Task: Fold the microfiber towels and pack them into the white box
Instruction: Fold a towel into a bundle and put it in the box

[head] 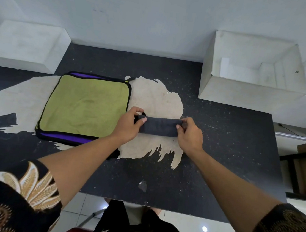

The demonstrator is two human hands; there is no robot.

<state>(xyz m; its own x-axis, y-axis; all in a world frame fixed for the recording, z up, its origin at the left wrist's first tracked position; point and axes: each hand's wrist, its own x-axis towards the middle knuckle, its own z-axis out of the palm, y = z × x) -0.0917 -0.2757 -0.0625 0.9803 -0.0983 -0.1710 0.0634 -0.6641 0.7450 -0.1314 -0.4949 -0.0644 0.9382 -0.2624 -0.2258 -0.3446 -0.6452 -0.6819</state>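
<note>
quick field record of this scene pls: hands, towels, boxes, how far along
hands: left hand and right hand each pinch one end of the dark grey towel
held towel: folded into a narrow strip, over the middle of the table
stack: green towel lies flat on a purple towel, left of the hands
boxes: open white box at far right, no towel visible inside; second white box at far left
progress: folding under way, nothing visibly packed
</note>
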